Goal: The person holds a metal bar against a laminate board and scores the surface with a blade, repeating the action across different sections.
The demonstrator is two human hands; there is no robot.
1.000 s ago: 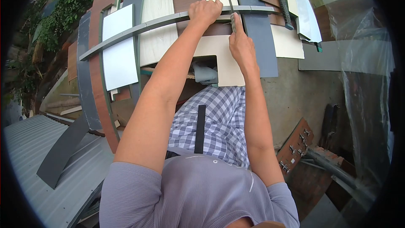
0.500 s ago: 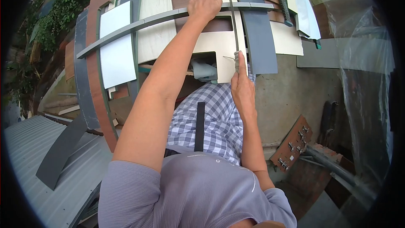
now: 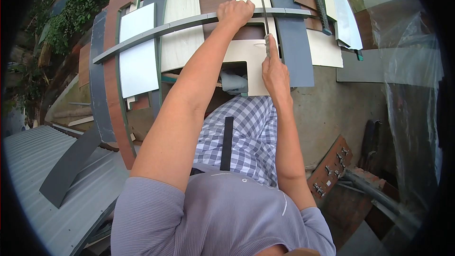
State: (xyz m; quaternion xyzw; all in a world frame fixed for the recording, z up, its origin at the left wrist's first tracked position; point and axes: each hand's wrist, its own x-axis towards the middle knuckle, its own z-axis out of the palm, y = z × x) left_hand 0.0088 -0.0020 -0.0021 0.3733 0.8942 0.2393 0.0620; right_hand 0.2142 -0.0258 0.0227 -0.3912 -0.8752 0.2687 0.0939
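Observation:
A long grey strip (image 3: 180, 24) lies across several boards, with thin cut lines visible along its right part. My left hand (image 3: 235, 12) is closed around the strip near its middle. Just to the right, my right hand (image 3: 275, 68) grips the handle of a saw, its index finger stretched along the handle. The narrow saw blade (image 3: 263, 4) points away from me and crosses the strip. Beneath the blade is a cream board (image 3: 258, 66) with cut-outs, and beside it lies a blue-grey board (image 3: 295, 47).
A hammer (image 3: 318, 4) with a blue and black handle lies at the upper right. White panels (image 3: 137, 52) and brown boards are on the left. A brown plate (image 3: 330, 166) with metal fittings stands lower right, near clear plastic sheeting (image 3: 410, 85). Corrugated metal (image 3: 28, 161) is lower left.
My right hand and the saw have moved forward, away from my body, so the handle is closer to the strip. My left hand still holds the strip. The whole view has shifted slightly.

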